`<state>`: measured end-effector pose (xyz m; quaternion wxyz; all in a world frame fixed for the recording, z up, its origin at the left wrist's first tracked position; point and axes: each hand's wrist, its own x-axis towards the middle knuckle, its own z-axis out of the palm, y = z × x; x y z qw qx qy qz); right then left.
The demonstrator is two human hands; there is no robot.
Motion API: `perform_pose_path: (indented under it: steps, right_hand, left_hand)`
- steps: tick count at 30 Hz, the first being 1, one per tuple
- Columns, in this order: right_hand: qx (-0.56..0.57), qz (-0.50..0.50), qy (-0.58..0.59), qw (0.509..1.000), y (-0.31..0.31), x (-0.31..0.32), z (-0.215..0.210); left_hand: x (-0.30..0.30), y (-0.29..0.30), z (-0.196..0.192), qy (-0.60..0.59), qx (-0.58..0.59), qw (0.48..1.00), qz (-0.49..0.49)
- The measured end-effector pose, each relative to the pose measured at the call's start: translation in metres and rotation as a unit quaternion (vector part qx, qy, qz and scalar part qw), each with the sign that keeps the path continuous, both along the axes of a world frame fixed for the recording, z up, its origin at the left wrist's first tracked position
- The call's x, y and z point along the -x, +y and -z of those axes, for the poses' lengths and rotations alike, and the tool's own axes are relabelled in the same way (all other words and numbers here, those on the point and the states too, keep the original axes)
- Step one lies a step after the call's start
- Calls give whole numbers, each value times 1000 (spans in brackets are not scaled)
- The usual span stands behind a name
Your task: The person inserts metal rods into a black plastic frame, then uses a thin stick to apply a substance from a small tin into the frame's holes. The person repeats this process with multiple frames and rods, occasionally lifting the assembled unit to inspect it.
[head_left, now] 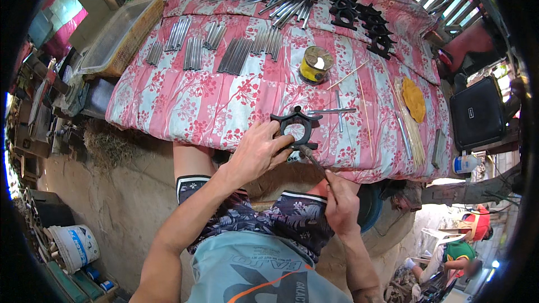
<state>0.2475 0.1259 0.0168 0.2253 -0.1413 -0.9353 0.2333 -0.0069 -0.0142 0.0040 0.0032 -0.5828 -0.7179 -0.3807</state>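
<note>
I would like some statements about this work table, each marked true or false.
1. The left hand holds the black ring-shaped plastic part at the table edge. True.
2. The right hand is empty. False: it holds a thin stick tool pointed at the black part.
3. The round yellow tin stands on the pink flowered cloth. True.
4. The grey metal rods lie on the ground. False: they lie in bundles on the cloth.
</note>
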Motion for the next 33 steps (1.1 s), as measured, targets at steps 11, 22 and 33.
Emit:
perform_pose_path:
  steps: [11,22,33]
  right_hand:
    - [25,3,132,991,-27,3,26]
    - [1,22,6,1000,-18,7,34]
    - [-28,-4,79,996,-15,7,39]
  left_hand:
    - [4,0,2,-34,22,999,22]
    - [3,0,4,-32,-4,999,34]
    - [7,0,2,-43,12,999,27]
